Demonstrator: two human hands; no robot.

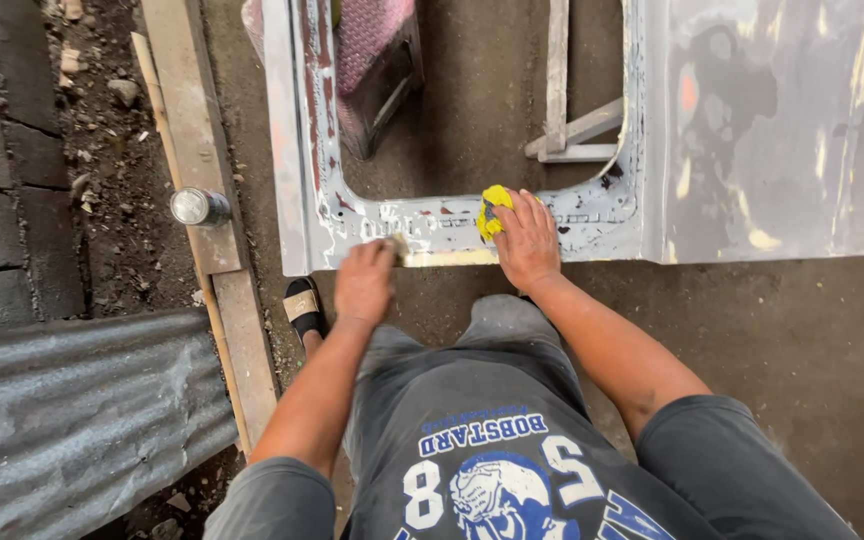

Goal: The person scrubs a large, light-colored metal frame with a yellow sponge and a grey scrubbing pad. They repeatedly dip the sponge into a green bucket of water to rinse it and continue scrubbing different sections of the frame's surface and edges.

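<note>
A grey, worn metal panel [772, 130] with a window-like cut-out lies flat in front of me. My right hand [527, 240] presses a yellow cloth [493, 209] onto the lower frame strip of the cut-out. To its left, my left hand [364, 280] is closed around a small brownish pad [398, 246], likely sandpaper, held against the same strip near the panel's front edge. Both hands rest on the panel about a hand's width apart.
A metal can [198, 206] stands on a wooden plank [214, 200] to the left. Corrugated metal sheet [72, 410] lies at lower left. Wooden slats [572, 130] and a pink object [372, 40] show through the cut-out. My sandalled foot [302, 305] is below the panel edge.
</note>
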